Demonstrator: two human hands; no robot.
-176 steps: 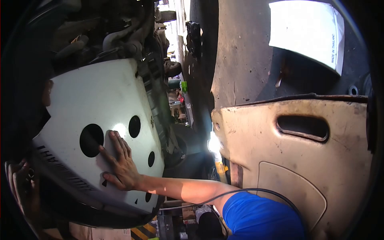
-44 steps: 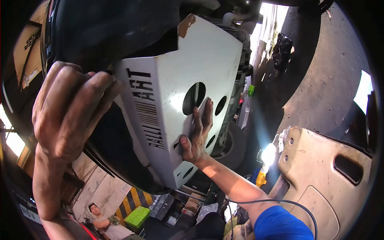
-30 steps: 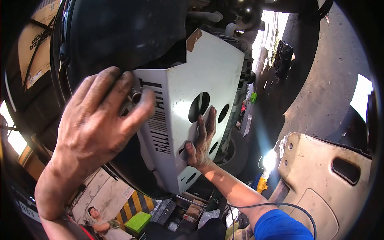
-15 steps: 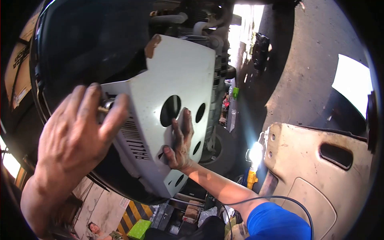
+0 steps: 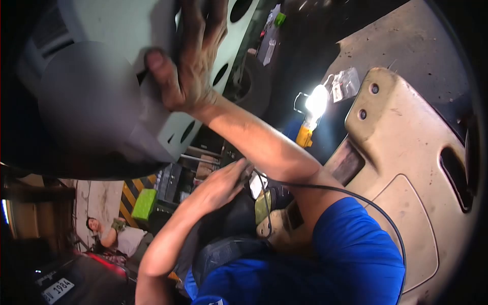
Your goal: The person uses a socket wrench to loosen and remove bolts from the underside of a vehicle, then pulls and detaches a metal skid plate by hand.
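A white metal skid plate (image 5: 117,25) with round cut-outs fills the upper left, fixed or held under a vehicle. My right hand (image 5: 190,66) reaches up against it, palm on its face, with fingers stretched out and thumb apart. My left hand (image 5: 221,187) is low, in front of my body and just below my right forearm. Its fingers are drawn together, and whatever they may hold is hidden. A black cable (image 5: 325,188) runs beside those fingertips and across my right arm. A grey blurred patch hides part of the plate's left side.
A lit work lamp (image 5: 316,101) with a yellow handle (image 5: 305,137) stands right of my arm. A large tan moulded panel (image 5: 401,132) lies at the right. At the lower left are a green box (image 5: 145,204), another person (image 5: 129,239) and a dark vehicle (image 5: 76,274) with a number plate.
My left hand has left the plate's left edge and come down near my body. The view has tilted downward, so the plate sits higher. My right hand stays on the plate.
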